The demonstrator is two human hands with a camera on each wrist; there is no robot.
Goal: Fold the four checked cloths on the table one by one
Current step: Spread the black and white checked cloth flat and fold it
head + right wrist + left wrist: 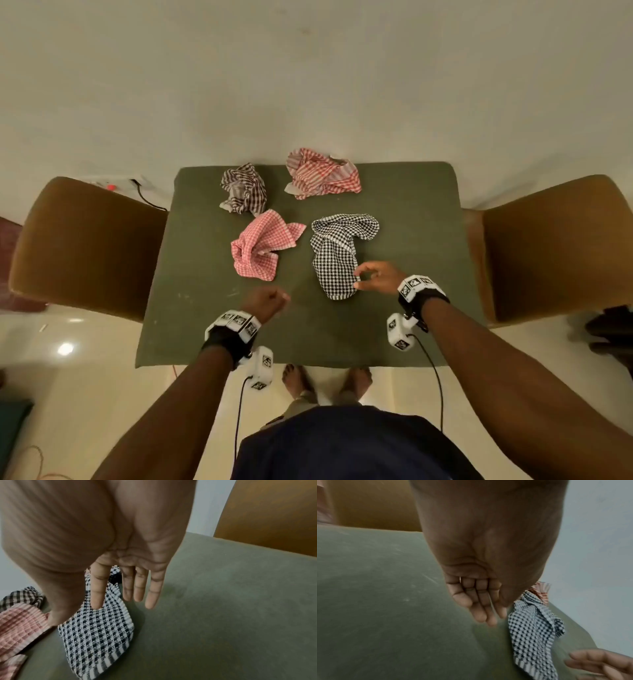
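I see the green surface (411, 240) at frame centre carrying all 4 cloths, every one crumpled, so by my judgement 0 are folded and 4 remain. My right hand (375, 277) hovers with loose, spread fingers at the lower edge of the black checked cloth (337, 260), gripping nothing. My left hand (265, 303), lower centre-left, hangs relaxed and empty.

No readable words, brands or numbers are showing anywhere; only black-and-white square code markers are sitting on the white wrist blocks (239, 323) near the table's near edge, and they are carrying no legible letters or digits.
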